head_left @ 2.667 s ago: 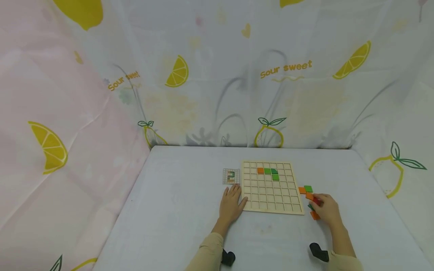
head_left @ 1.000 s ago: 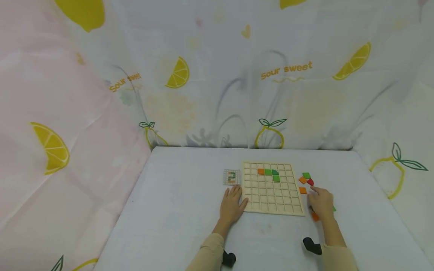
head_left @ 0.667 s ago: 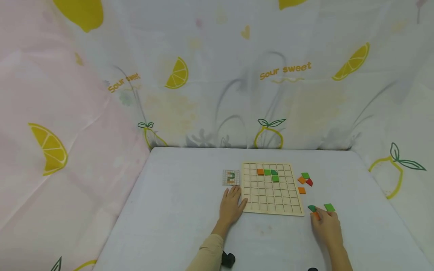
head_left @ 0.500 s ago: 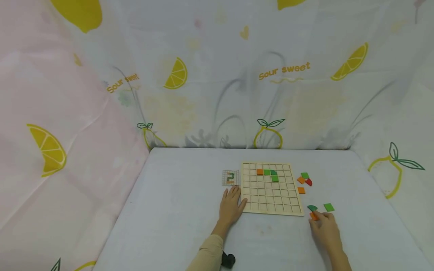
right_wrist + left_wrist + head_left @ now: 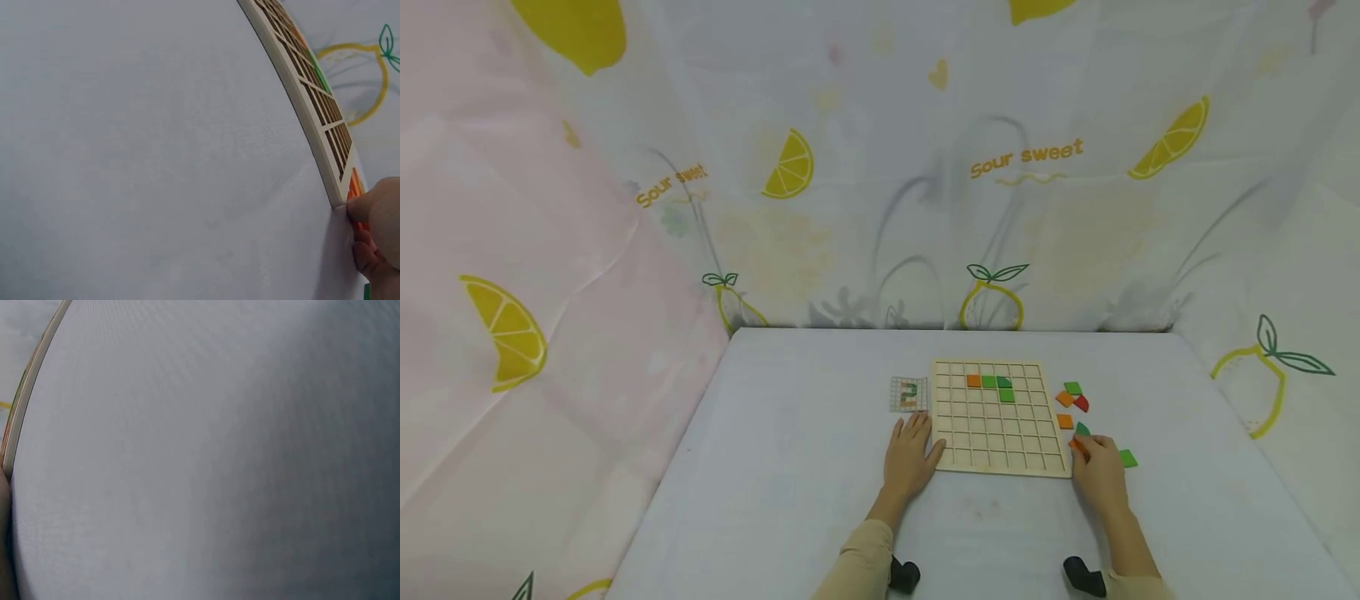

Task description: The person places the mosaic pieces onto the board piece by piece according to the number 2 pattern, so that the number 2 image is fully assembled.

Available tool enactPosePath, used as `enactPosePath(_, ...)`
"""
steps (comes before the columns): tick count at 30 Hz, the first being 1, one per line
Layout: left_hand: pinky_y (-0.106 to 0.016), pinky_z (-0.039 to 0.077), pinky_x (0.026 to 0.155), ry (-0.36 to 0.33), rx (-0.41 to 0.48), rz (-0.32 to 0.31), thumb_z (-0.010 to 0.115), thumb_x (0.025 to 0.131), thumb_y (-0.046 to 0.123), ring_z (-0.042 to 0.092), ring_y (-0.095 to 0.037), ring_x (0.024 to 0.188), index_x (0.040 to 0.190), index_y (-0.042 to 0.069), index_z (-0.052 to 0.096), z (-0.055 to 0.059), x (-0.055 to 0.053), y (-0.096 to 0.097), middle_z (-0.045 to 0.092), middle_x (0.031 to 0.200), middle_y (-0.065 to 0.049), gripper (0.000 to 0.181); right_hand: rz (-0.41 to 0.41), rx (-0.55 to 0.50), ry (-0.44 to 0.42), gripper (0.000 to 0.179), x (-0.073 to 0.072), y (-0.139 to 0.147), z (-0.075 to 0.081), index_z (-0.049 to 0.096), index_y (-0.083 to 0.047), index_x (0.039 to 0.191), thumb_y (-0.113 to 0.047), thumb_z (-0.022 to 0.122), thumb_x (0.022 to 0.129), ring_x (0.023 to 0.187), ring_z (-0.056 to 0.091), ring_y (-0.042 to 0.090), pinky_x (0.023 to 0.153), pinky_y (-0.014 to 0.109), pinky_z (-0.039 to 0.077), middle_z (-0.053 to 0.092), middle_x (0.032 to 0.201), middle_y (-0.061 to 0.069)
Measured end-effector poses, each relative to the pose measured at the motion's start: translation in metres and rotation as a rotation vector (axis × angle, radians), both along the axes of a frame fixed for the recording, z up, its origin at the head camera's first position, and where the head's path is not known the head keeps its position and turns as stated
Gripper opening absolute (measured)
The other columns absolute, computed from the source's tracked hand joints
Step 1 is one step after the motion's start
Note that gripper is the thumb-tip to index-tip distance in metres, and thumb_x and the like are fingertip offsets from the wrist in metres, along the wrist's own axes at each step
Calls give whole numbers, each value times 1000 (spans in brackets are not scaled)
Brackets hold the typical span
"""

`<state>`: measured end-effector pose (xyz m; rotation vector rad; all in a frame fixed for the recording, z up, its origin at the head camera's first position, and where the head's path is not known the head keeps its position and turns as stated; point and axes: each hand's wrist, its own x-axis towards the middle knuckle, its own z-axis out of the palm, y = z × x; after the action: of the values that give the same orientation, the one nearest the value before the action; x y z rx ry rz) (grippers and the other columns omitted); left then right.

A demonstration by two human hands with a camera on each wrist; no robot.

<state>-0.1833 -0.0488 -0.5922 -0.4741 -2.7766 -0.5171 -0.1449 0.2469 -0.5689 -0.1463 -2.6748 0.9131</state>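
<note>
Left hand (image 5: 912, 454) lies flat, fingers extended, thumb at the left edge of the grid board (image 5: 992, 442); probably bracing it. Pattern card (image 5: 898, 395) lies just beyond the fingertips, presumably for easy viewing. Right hand (image 5: 1099, 473) pinches an orange tile (image 5: 1074, 444) beside the board's near right corner; fingertip grip likely suits a thin piece. Loose tiles (image 5: 1065, 422) lie right of the board, within reach.

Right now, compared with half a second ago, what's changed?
The right hand, the orange tile it holds and the dark green quarter-round tile have shifted forward and left. The left hand and the board with its tiles stayed put.
</note>
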Motion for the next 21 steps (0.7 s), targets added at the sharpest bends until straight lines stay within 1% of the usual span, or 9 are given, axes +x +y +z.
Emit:
enactPosePath(6,-42,27,113,-13,11,-3,49,95,40,43,-21,131,130,2,55,0,0,0,52,137,-8,51,-27,-22,126,23,-22,2,-6,62,19,103,7,60,83,95,52,52,80,60,45,53,101,39)
enactPosePath(10,-43,27,113,-20,6,-2,49,95,40,43,-22,132,130,2,54,0,-1,1,51,137,-8,51,-47,-66,151,24,-32,3,-8,62,17,105,7,60,83,92,55,49,78,57,48,55,100,37)
enactPosePath(11,-43,27,113,-22,7,-2,49,95,40,43,-22,132,130,2,54,0,-1,1,51,137,-9,52,-58,-80,146,25,-34,4,-8,61,17,106,7,59,83,91,56,48,76,55,50,55,100,37)
enactPosePath(13,-43,27,113,-25,8,-3,48,95,40,42,-21,132,130,2,54,0,-1,1,51,138,-8,52,-85,-125,130,29,-37,5,-9,60,16,109,7,57,82,87,57,43,69,41,53,54,101,35)
enactPosePath(15,-42,27,113,-28,6,-3,48,96,40,42,-21,132,130,2,54,0,-1,1,51,138,-8,52,-109,-163,113,32,-39,7,-8,59,15,112,6,54,82,83,57,38,63,29,49,52,103,34)
enactPosePath(17,-42,26,113,-31,5,-4,48,96,40,42,-21,132,131,3,54,0,-1,0,51,138,-8,52,-119,-183,91,34,-41,9,-7,57,15,114,6,50,82,87,55,39,64,31,48,50,106,35)
enactPosePath(18,-42,26,113,-30,2,-4,48,96,40,42,-21,132,131,2,54,0,-1,0,51,138,-8,52,-115,-176,76,35,-43,11,-6,57,16,115,5,48,83,89,54,41,66,34,49,49,107,36)
enactPosePath(19,-42,26,113,-29,1,-5,48,96,40,42,-21,132,130,2,54,0,-2,0,51,138,-8,52,-103,-155,53,35,-44,12,-4,56,15,116,5,45,84,92,53,44,69,40,50,48,109,37)
enactPosePath(21,-42,26,113,-28,-3,-6,48,96,40,42,-21,132,131,3,54,-1,-1,-1,51,138,-8,52,-70,-92,-11,35,-47,13,2,55,16,116,5,42,86,98,49,49,78,55,46,46,111,38)
